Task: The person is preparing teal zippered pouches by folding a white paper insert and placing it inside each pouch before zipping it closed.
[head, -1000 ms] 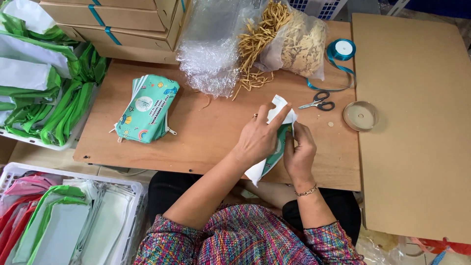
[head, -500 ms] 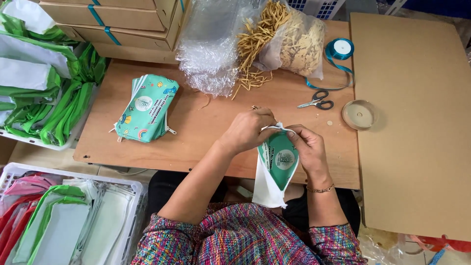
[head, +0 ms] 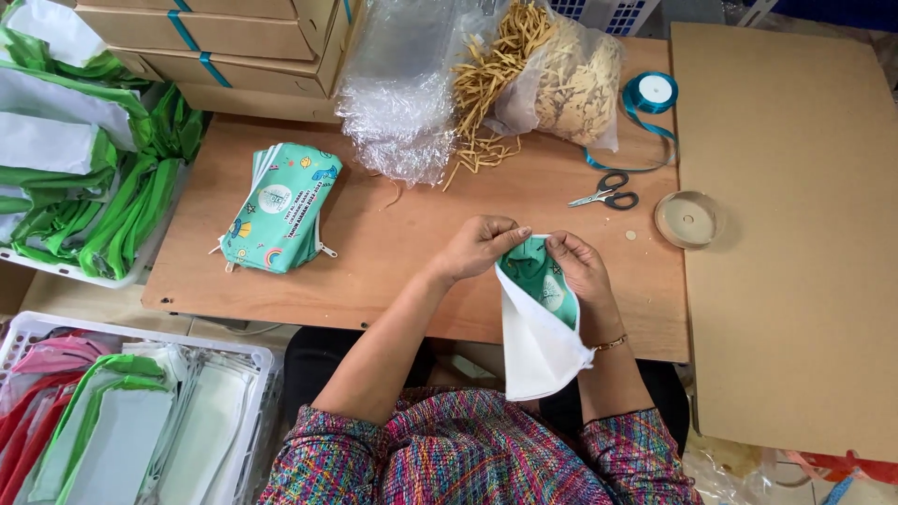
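left hand [head: 479, 245] pinched shut on white bag [head: 535, 346] mouth | right hand [head: 575, 265] pinching the other side | green pouch [head: 541, 281] half inside bag, over table [head: 393, 252] near edge | scissors [head: 608, 194] beyond bag, bare tabletop between | pouch stack [head: 278, 208] well left of bag

My small packing workshop: a wooden bench [head: 393, 271] with ribbon spool [head: 652, 91], scissors [head: 608, 194], shredded paper filler [head: 524, 65], stacked cardboard boxes [head: 234, 37] and crates of pouches [head: 122, 421].
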